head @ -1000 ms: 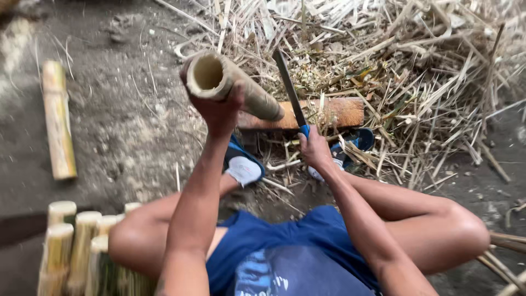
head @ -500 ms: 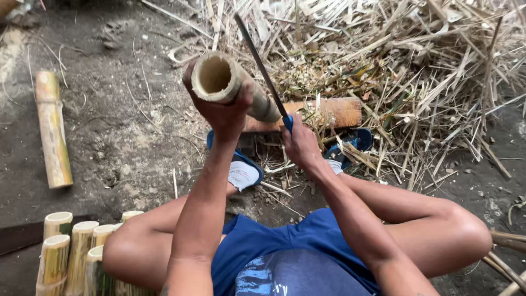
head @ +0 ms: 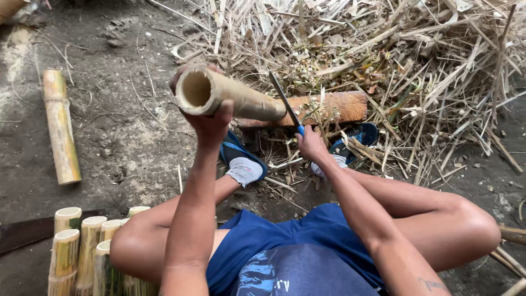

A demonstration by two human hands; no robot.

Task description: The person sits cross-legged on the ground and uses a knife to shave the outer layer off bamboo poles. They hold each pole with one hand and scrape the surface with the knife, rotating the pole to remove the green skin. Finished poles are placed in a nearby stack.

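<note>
At seven o'clock in the view, nearest the camera, a cluster of short cut bamboo tubes [head: 82,246] is stood upright on the dirt ground [head: 126,142], their hollow tops open and nothing seen inside them. Beside them, at eight o'clock, a dark flat blade [head: 22,234] is laid on the soil. Further out, the left hand [head: 208,118] is closed from below around the near end of a long pale hollow bamboo tube [head: 230,97], which is held tilted, its open mouth turned toward the camera and seen empty. The right hand [head: 311,143] is wrapped fully around the blue handle of a dark-bladed knife [head: 286,104], whose blade is set against the tube's far part. The tube's far end is rested on a reddish-brown wooden block [head: 334,107] at one o'clock. A single yellow-green bamboo length [head: 60,129] is laid at ten o'clock. Farthest off, a heap of dry bamboo strips and shavings [head: 394,55] is spread from twelve to three o'clock.
</note>
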